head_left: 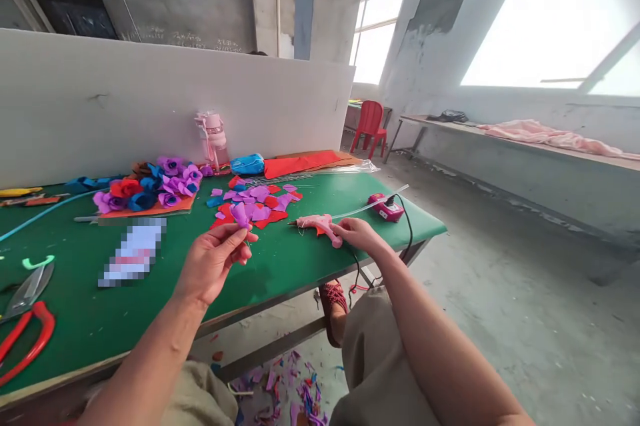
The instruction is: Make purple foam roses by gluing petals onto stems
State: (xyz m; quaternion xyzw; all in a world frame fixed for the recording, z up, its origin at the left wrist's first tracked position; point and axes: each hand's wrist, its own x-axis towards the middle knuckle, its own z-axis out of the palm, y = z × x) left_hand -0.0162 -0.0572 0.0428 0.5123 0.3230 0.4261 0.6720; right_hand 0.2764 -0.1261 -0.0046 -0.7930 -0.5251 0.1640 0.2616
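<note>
Pinching a purple petal piece [241, 214], the left hand [213, 259] hung above a green table [280, 256] as the right hand [361, 235] touched a pink glue gun [315, 221], its grasp unclear, with seemingly finished flowers [150, 184] clustered to the left and loose petals [260, 194] apparently lying unassembled.

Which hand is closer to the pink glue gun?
The right hand: its fingertips are at the handle of the pink glue gun. The left hand is apart, left of the nozzle, pinching purple paper.
</note>
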